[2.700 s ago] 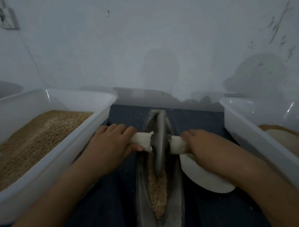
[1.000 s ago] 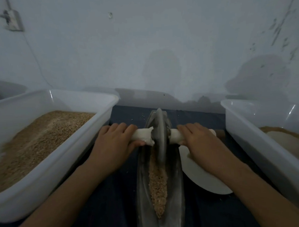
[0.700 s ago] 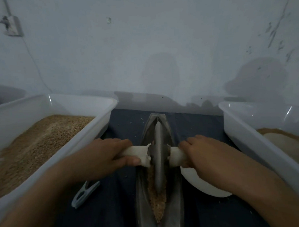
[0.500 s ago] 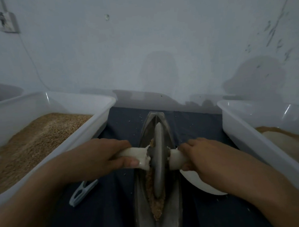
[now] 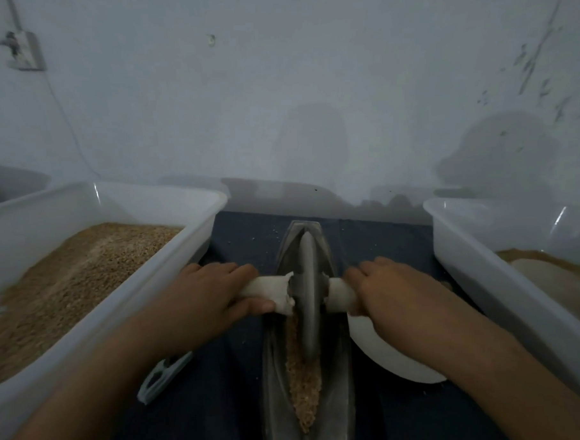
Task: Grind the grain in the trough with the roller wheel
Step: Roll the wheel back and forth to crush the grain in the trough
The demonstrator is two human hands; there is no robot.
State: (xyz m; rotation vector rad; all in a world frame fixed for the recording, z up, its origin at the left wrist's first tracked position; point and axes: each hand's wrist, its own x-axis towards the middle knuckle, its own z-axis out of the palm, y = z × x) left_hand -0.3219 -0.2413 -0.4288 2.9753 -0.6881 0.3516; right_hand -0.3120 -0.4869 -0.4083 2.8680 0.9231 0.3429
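A narrow, boat-shaped metal trough (image 5: 338,377) lies lengthwise on the dark cloth in front of me. A strip of brown grain (image 5: 304,389) fills its near half. The grey roller wheel (image 5: 307,292) stands upright in the groove, around the middle of the trough. Its axle is wrapped in white cloth on both sides. My left hand (image 5: 202,300) grips the left handle (image 5: 268,289), thumb underneath. My right hand (image 5: 395,295) grips the right handle (image 5: 340,294).
A white tub (image 5: 171,261) full of brown grain sits at the left. Another white tub (image 5: 477,271) with pale and brown contents stands at the right. A white plate (image 5: 387,358) lies under my right wrist; a grey clip (image 5: 162,376) lies by the left tub. The wall is close behind.
The wheel rolled toward me from the trough's far end and is now rolling away again. Both hands kept hold of the handles. More grain shows at the near end.
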